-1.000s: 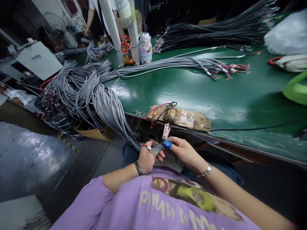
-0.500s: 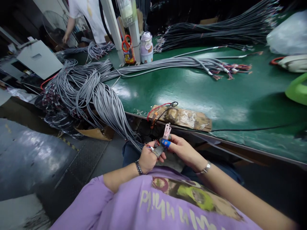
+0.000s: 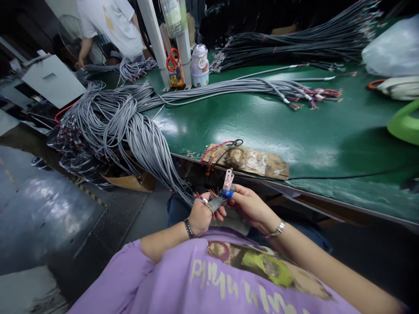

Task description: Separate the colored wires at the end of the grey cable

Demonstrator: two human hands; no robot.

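My left hand (image 3: 200, 216) is closed around a cable end in front of my lap. Thin coloured wires (image 3: 212, 194) fan out past its fingers, and a white band shows beside them. A grey wrap (image 3: 215, 204) appears to cover the left thumb. My right hand (image 3: 250, 204), with blue tape (image 3: 227, 194) on a digit, is pinched beside the wire tips; what lies between its fingertips is hidden. A pink clothespin (image 3: 228, 179) stands upright right behind those fingertips, by the table edge.
A wooden block (image 3: 258, 161) with red and black leads lies along the edge of the green table (image 3: 281, 124). Grey cables (image 3: 144, 135) drape off it at left. Behind are black cables (image 3: 294, 46), a purple cup (image 3: 200, 65) and orange-handled scissors (image 3: 173, 59). Another person (image 3: 111, 26) stands back left.
My right fingertips have shifted slightly away from the left hand, and the wires between them show more spread. The other person has moved to the left and leans lower.
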